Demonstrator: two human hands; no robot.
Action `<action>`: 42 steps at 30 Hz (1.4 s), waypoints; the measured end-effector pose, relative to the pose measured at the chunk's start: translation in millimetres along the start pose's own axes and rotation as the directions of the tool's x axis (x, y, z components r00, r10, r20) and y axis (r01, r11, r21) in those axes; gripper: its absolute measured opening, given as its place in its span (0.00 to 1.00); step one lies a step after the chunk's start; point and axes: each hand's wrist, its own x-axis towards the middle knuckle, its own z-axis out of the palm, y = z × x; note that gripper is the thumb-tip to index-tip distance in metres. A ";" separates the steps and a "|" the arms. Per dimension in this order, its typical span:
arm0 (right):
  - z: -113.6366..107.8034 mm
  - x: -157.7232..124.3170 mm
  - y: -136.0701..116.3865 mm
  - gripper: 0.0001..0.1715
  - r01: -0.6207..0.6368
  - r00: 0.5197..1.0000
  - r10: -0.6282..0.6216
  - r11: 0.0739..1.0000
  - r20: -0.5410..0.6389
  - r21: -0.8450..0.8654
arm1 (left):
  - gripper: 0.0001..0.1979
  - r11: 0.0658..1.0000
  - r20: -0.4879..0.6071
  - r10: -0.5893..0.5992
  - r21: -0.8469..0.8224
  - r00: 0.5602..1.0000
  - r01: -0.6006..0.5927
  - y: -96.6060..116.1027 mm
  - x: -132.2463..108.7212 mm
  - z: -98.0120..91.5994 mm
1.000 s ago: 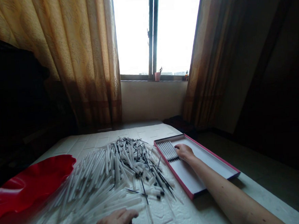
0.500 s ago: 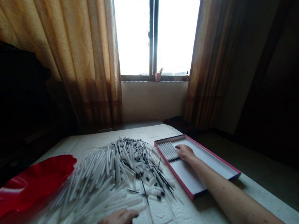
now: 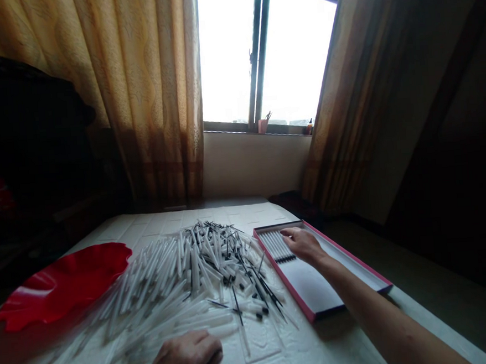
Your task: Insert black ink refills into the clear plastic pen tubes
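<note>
Right hand (image 3: 304, 245) reaches over the pink-walled tray (image 3: 308, 281), fingers extended at the right end of a row of slim pale tubes (image 3: 275, 244); whether it pinches one cannot be told. Left hand (image 3: 187, 355) is loosely curled on the white table (image 3: 354, 338), just beside the loose translucent tubes (image 3: 152, 274); fingertips hidden, grip cannot be told. Row lies in the tray's far left corner, side by side, long axes roughly along the left wall, dark ends toward the wearer. Wall and corner probably serve to keep it square. Loose tubes mostly run near to far, fanned; dark thin rods (image 3: 270, 295) cross at mixed angles. Heap sits between red dish (image 3: 67, 283) and tray, presumably for easy reach.
</note>
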 end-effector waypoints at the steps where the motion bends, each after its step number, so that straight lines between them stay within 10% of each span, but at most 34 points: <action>1: -0.9 -8.4 -10.2 0.12 0.058 0.998 -0.058 0.998 -0.018 0.013 | 0.14 1.000 -0.029 -0.002 0.011 1.000 0.003 0.3 0.6 -2.1; 13: 44.3 -108.0 -107.3 0.11 0.566 0.824 -0.560 0.814 -0.086 0.129 | 0.20 0.972 -0.111 -0.196 0.111 0.974 0.208 -44.9 0.6 -24.6; 21: 45.0 -109.1 -98.5 0.13 0.579 0.815 -0.573 0.805 -0.088 0.128 | 0.04 0.984 0.055 -0.170 0.057 0.984 0.167 -33.7 -3.0 -23.3; 30: 37.2 -101.5 -82.3 0.15 0.507 0.862 -0.505 0.858 -0.041 0.080 | 0.10 0.965 0.076 -0.261 0.042 0.962 0.259 -13.6 -6.0 -12.6; 42: 26.6 -120.6 -100.5 0.12 0.688 0.699 -0.653 0.725 0.290 -0.027 | 0.15 0.951 0.063 -0.308 -0.015 0.949 0.310 -6.7 -7.6 -7.7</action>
